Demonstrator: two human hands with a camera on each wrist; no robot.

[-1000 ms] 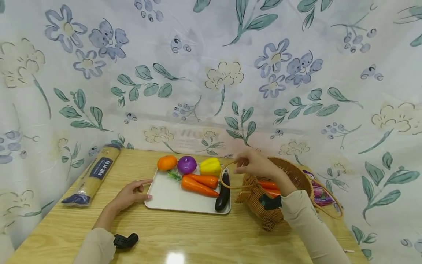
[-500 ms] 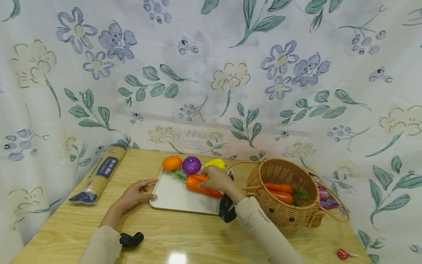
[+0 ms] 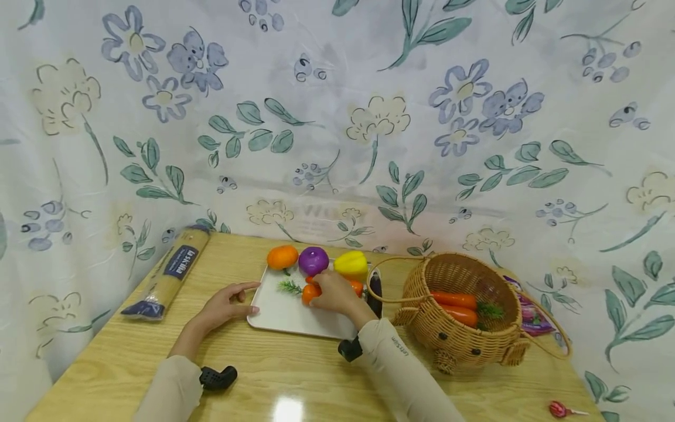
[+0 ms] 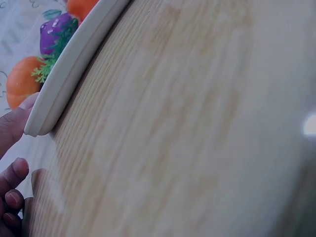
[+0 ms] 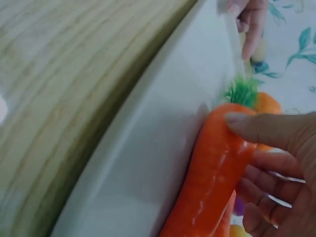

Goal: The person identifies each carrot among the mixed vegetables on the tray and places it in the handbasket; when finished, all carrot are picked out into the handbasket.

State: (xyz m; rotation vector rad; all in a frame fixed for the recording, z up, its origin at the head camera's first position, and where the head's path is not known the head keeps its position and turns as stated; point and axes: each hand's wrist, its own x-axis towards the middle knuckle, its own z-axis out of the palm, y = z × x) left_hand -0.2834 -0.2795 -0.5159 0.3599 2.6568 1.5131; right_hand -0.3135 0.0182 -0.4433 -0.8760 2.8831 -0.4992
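Note:
My right hand (image 3: pixel 337 293) pinches an orange carrot (image 5: pixel 212 173) with green fronds, its thumb on the carrot's thick end and its fingers on the far side. The carrot is over the white tray (image 3: pixel 279 316); I cannot tell whether it touches it. A second carrot (image 3: pixel 356 287) shows partly behind the hand. My left hand (image 3: pixel 227 305) is at the tray's left edge, thumb on the rim, other fingers loosely bent. Along the tray's back are an orange fruit (image 3: pixel 282 257), a purple round vegetable (image 3: pixel 313 261) and a yellow pepper (image 3: pixel 350 265). A dark eggplant (image 3: pixel 375 296) lies at its right.
A wicker basket (image 3: pixel 474 334) holding carrots (image 3: pixel 453 300) stands right of the tray, its hoop handle reaching over the tray's edge. Behind it is a purple packet (image 3: pixel 532 310). A pasta bag (image 3: pixel 176 269) lies at left, a lollipop (image 3: pixel 560 409) at front right.
My right hand has come left from the basket handle to the tray and now grips a carrot, whose leafy end has shifted. The handle has dropped back. My left hand stays at the tray's edge.

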